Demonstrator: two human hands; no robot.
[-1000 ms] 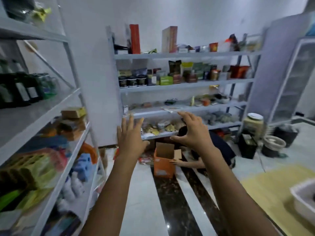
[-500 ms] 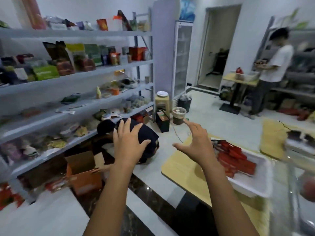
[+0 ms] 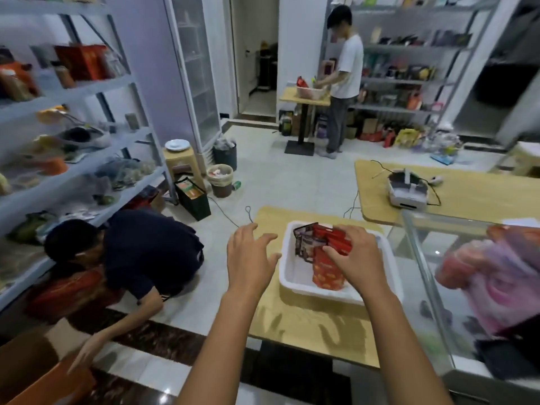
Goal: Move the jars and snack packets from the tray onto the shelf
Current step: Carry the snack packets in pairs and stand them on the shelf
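Right hand (image 3: 355, 258) has reached the tray (image 3: 287, 283), grip grasping packets (image 3: 325, 274); left hand (image 3: 248, 258) released.

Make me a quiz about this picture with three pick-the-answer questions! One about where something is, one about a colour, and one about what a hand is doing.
1. Where is the white tray?
A. on the floor
B. on the wooden table
C. on a shelf

2. What colour are most of the snack packets in the tray?
A. red
B. green
C. yellow

3. What is the right hand doing?
A. hanging empty
B. pushing a door
C. gripping the snack packets

Answers:
1 B, the tray sits on the tabletop.
2 A, nearly all the packets are red, beside a dark one.
3 C, its fingers and thumb curl round the packets in the tray.
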